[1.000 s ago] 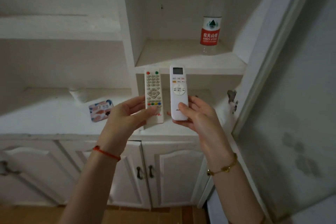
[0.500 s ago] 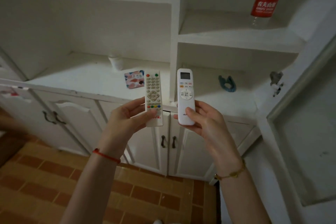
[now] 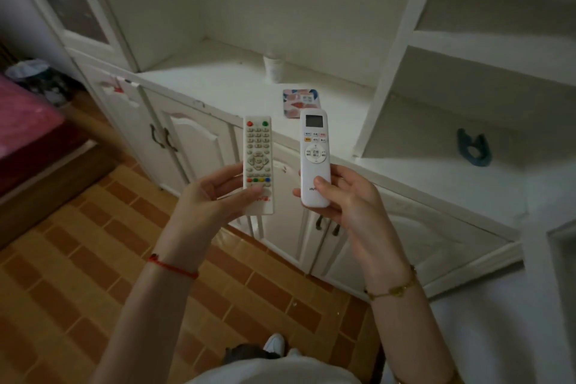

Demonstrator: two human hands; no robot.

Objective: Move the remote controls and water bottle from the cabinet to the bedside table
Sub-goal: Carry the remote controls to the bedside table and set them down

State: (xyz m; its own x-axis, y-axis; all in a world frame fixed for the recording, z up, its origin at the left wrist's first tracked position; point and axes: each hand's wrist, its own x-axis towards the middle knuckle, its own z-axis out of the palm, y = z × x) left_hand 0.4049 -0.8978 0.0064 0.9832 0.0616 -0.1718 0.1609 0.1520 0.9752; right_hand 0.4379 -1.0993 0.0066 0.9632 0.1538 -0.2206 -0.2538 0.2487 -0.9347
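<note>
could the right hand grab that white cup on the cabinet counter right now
Probably not as things stand: the right hand is already closed around the white remote. The white cup stands unobstructed at the back of the counter.

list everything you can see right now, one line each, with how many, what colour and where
Button remote: one, white with coloured keys, upright in the left hand.
Screen remote: one, white, upright in the right hand.
Cup: one, white, back of the cabinet counter.
Patterned card: one, pink and blue, flat on the counter.
Blue object: one, in the lower right compartment; I cannot tell what it is.
Cabinet doors: white, below the counter.
Floor: orange-brown tiles.
Bed: pink cover, far left.
Shoe: white, bottom centre.
Left hand: red string bracelet.
Right hand: gold bracelet.
</note>
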